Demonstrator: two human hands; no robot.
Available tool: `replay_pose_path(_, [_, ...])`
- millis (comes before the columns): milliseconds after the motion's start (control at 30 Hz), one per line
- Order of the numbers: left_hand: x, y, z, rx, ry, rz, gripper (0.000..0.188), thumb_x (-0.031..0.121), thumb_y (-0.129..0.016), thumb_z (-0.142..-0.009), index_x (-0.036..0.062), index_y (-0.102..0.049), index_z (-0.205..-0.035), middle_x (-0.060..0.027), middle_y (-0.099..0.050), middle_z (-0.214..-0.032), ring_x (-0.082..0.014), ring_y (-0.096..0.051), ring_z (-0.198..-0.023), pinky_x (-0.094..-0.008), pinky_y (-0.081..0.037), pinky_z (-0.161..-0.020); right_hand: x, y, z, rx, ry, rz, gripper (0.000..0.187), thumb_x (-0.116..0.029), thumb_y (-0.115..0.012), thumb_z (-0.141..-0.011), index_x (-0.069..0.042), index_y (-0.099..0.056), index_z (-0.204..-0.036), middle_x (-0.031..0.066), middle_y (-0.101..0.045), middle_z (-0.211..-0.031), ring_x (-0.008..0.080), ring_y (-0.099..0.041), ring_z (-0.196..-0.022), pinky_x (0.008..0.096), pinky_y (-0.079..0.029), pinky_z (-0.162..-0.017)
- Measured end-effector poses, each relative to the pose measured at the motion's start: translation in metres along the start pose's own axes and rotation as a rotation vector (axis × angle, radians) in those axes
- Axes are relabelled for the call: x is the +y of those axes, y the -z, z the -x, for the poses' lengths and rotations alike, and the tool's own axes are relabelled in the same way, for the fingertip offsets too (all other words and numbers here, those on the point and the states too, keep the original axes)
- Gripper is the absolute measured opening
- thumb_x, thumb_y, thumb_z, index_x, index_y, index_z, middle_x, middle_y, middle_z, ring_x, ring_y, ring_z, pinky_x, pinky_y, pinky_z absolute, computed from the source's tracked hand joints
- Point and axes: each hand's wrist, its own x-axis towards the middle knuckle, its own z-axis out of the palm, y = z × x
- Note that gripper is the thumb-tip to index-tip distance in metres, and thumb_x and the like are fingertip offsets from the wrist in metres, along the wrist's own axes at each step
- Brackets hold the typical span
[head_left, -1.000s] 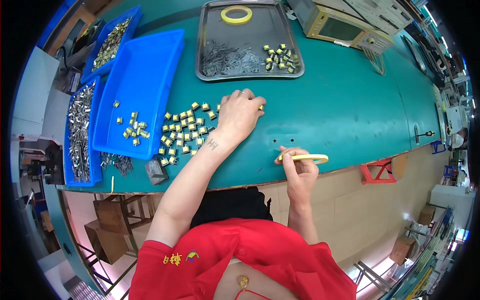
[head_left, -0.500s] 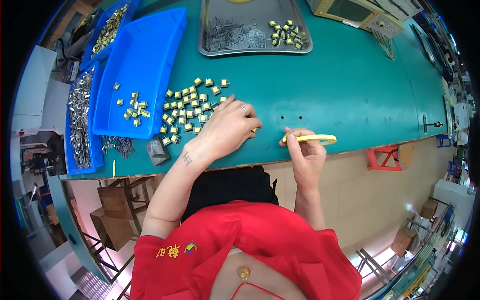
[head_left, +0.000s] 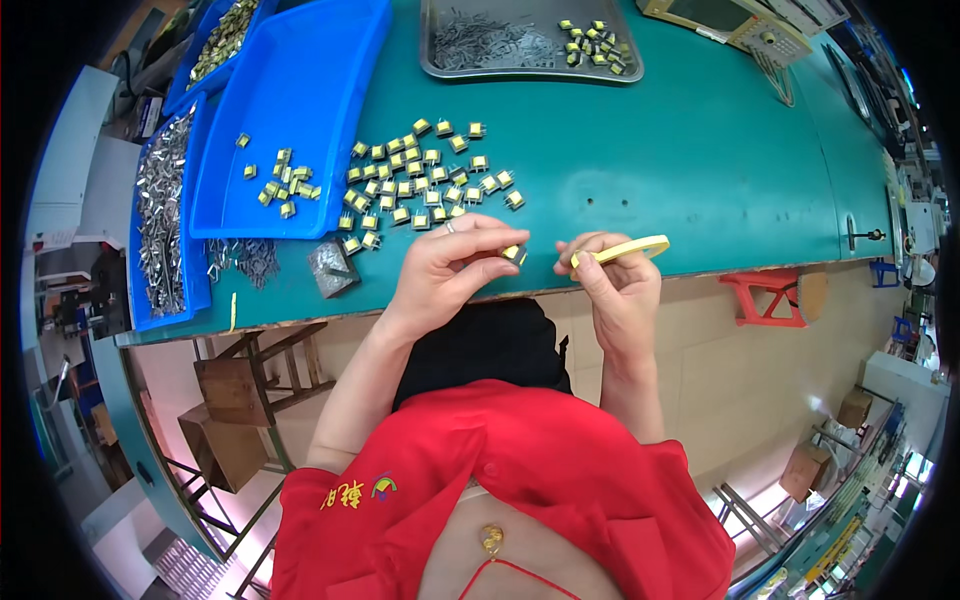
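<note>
My left hand (head_left: 440,270) pinches a small transformer (head_left: 516,254) with yellow tape and a dark core between thumb and fingers, above the table's front edge. Just to its right, my right hand (head_left: 622,290) is closed on a thin roll of yellow tape (head_left: 638,247), its ring sticking out to the right. The two hands face each other with a small gap between them. Beyond my left hand, several similar yellow-topped transformers (head_left: 414,168) lie loose on the green table (head_left: 700,170).
At the left stands a blue tray (head_left: 300,75) with several transformers in it. A blue bin (head_left: 197,285) beside it holds metal pieces. A grey block (head_left: 332,268) sits near the front edge. Farther back are a metal tray (head_left: 530,73) and an instrument (head_left: 765,38).
My left hand has drawn back from the table toward the front edge, and the transformer now shows in its pinch. My right hand still holds the tape roll. The whole view has shifted slightly.
</note>
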Motion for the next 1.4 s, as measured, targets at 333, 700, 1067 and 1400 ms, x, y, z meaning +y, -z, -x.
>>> replay_pose_path(333, [-0.011, 0.006, 0.048, 0.141, 0.002, 0.441, 0.027, -0.009, -0.056, -0.081, -0.0045, -0.060, -0.108, -0.0130, -0.054, -0.107, -0.0185, -0.059, -0.091, -0.0285, -0.052, -0.079, -0.001, -0.052, 0.021, -0.072, 0.003, 0.069, 0.005, 0.005, -0.055, -0.082, 0.001, -0.056, -0.084, 0.0122, -0.057, -0.089, 0.0167, -0.056, -0.082, 0.0321, -0.045, -0.081])
replay_pose_path(700, [-0.015, 0.015, 0.077, 0.269, -0.018, 0.500, 0.023, -0.007, -0.057, -0.082, -0.0023, -0.062, -0.105, -0.0107, -0.057, -0.104, -0.0153, -0.058, -0.093, -0.0256, -0.051, -0.082, 0.007, -0.081, 0.027, -0.094, -0.200, 0.102, 0.003, 0.003, -0.057, -0.081, 0.000, -0.056, -0.083, 0.0121, -0.059, -0.092, 0.0128, -0.054, -0.083, 0.0257, -0.041, -0.074])
replay_pose_path(1067, [-0.009, 0.016, 0.080, 0.305, 0.019, 0.327, 0.023, -0.006, -0.059, -0.082, -0.0017, -0.063, -0.104, -0.0091, -0.058, -0.105, -0.0130, -0.059, -0.092, -0.0232, -0.050, -0.081, 0.012, -0.085, 0.025, -0.057, -0.221, 0.148, 0.003, 0.003, -0.059, -0.081, 0.000, -0.057, -0.083, 0.0082, -0.058, -0.088, 0.0091, -0.050, -0.073, 0.0215, -0.038, -0.062])
replay_pose_path(1400, [-0.008, 0.016, 0.078, 0.284, -0.010, 0.131, 0.022, -0.009, -0.057, -0.081, -0.0045, -0.063, -0.102, -0.0135, -0.059, -0.102, -0.0170, -0.060, -0.091, -0.0255, -0.052, -0.079, 0.016, -0.079, 0.023, -0.067, -0.220, 0.118, 0.005, 0.002, -0.062, -0.081, 0.002, -0.057, -0.083, 0.0062, -0.058, -0.087, 0.0073, -0.053, -0.075, 0.0197, -0.041, -0.064])
